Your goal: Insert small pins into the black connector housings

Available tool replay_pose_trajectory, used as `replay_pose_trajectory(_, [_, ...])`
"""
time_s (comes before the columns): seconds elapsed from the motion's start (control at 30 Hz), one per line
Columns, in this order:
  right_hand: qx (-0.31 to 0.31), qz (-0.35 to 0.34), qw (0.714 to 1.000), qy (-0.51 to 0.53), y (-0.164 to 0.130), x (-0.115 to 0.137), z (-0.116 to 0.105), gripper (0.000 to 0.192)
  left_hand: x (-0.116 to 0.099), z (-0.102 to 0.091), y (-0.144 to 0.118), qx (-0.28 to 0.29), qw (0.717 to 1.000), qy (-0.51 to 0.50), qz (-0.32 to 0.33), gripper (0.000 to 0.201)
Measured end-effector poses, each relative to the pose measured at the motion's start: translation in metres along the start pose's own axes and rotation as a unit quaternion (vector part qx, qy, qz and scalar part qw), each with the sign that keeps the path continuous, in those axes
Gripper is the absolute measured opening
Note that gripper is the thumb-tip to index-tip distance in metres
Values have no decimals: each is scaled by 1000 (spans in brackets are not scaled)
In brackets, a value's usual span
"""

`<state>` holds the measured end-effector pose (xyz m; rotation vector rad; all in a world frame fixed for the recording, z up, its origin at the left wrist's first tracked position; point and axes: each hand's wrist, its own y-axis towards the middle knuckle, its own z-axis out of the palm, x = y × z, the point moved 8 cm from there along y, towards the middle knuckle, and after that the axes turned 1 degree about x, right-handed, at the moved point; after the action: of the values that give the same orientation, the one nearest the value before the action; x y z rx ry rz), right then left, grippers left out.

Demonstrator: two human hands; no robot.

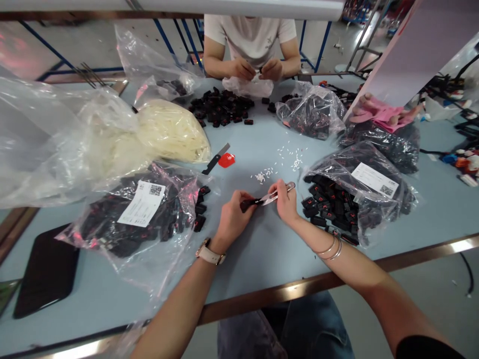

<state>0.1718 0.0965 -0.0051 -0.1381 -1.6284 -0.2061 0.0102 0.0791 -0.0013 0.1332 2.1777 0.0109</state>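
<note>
Trimming a small black connector with snips

Head view: left hand pinches the black connector just beside the open parts bag; right hand grips the metal snips. Connector seems light, stiff, best held by its sides.

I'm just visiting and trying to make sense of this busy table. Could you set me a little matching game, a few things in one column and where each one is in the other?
Things:
1. small black part
2. metal snips
3. utility knife
4. pink gloves

Places:
A. lying on the table beside a red piece
B. on top of a bag at the far right
C. pinched in the left hand
D. held in the right hand

Pairs: 1-C, 2-D, 3-A, 4-B
</note>
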Motion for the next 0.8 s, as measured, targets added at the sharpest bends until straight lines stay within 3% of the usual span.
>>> replay_pose_trajectory(0.4, [30, -41, 990, -130, -7, 9, 5, 63, 2, 0, 0, -1, 1000, 6, -8, 19])
replay_pose_trajectory(0.8, [29, -73, 983, -165, -8, 13, 7, 55, 2, 1, 0, -2, 1000, 9, 0, 20])
